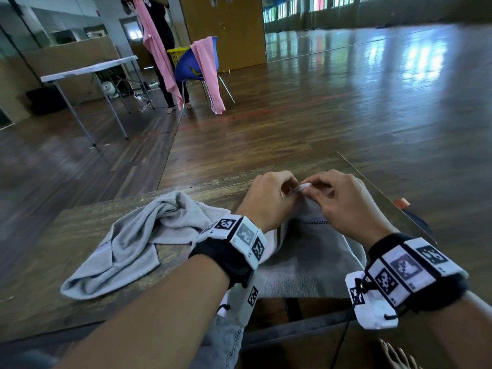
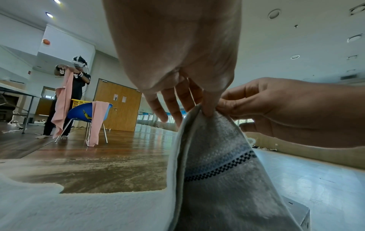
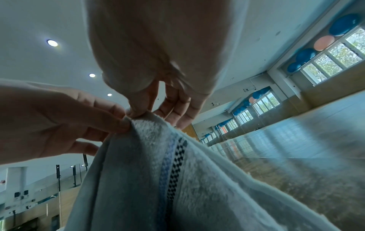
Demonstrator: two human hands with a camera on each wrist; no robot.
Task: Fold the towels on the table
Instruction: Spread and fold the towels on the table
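Count: two grey towels on the table (image 1: 80,302), two hands in view. In the background: two pink towels, one held up by another person (image 1: 159,30), one draped over a blue chair (image 1: 191,67); one white folding table (image 1: 87,69); one yellow basket (image 1: 177,54) behind the chair.

Towel A (image 1: 306,262): grey terry, lighter hem, with a blue band and a dark checkered stripe running across it near the lifted end. It lies at the near right of the table, between the two forearms, with its far end pulled up into a peak.

Towel B (image 1: 138,241): same grey, crumpled and twisted, lying to the left of towel A and untouched. Whether the two overlap under the left wrist I cannot tell.

Left hand (image 1: 269,198): raised over the far end of towel A, thumb and index finger pinching its top edge, other fingers loosely extended forward.

Right hand (image 1: 343,201): fingertip to fingertip with the left, thumb and index finger pinching the same edge just beside the left's pinch. Other fingers are curled loosely.

Both wrists carry black straps with white marker blocks.
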